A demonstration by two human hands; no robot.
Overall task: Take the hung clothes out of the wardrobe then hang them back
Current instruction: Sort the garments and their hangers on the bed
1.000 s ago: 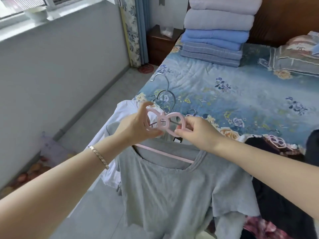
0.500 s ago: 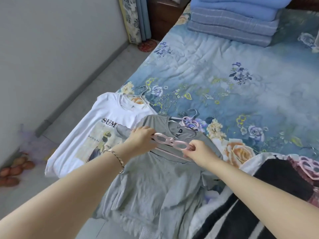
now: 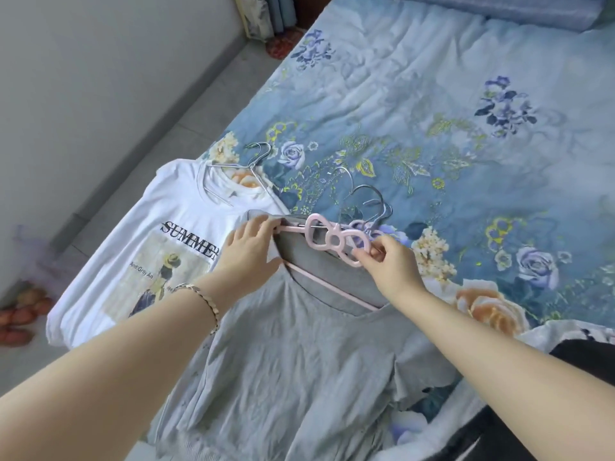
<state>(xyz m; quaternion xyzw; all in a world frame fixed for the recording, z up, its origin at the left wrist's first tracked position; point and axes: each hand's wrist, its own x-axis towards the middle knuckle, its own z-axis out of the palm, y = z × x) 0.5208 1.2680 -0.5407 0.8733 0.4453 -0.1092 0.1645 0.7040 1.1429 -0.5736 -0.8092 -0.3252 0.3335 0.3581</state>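
The right hand makes the leading grip: thumb and fingertips are pinched on the near loop of the pink plastic hanger with a bow-shaped neck. Across from it, the left hand grips the hanger's far arm end, its fingers closed over the pink bar where the shirt's shoulder covers it.

The hanger's long axis runs between the two grips, slanting from the left one back toward the right one. The steel hook points straight away from both grips, lying among other hooks on the bed. The plain grey cotton T-shirt trails from the grips toward the person, flat and wrinkled, its hem near the bed's edge.

Just left of the left grip, touching the grey shoulder, lies a white printed T-shirt on a thin wire hanger. A dark garment lies to the right of the right forearm.

The right grip sits nearer the hook, so lifting probably falls to it. The blue floral quilt beyond offers open room.
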